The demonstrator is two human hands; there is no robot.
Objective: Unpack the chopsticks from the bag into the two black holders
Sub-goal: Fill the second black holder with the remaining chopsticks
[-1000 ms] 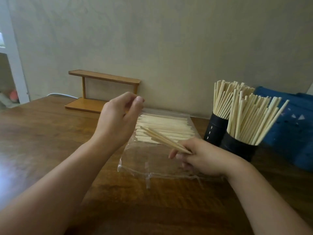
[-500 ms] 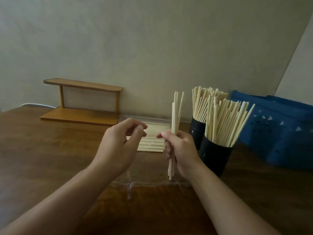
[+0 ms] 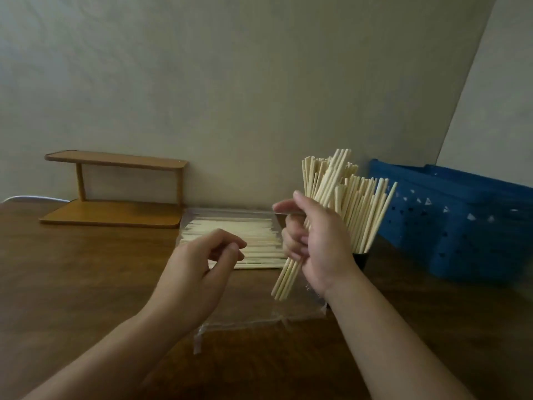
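My right hand (image 3: pixel 315 243) grips a small bundle of pale wooden chopsticks (image 3: pixel 287 280), tilted with the tops leaning right toward the holders. Behind it stand the two black holders, mostly hidden by the hand; only a bit of the near holder (image 3: pixel 360 259) shows, and both are packed with upright chopsticks (image 3: pixel 363 209). A clear plastic bag (image 3: pixel 259 313) lies flat on the table with a layer of chopsticks (image 3: pixel 253 235) inside. My left hand (image 3: pixel 202 264) hovers over the bag's near part, fingers loosely curled and holding nothing.
A small wooden two-tier shelf (image 3: pixel 115 192) stands against the wall at the back left. A blue perforated plastic basket (image 3: pixel 461 220) sits at the right, close to the holders. The brown wooden table (image 3: pixel 72 284) runs up to the wall.
My right hand has carried the bundle up and right toward the holders, tipping it from upright to leaning right. My left hand has stayed over the bag, fingers still curled.
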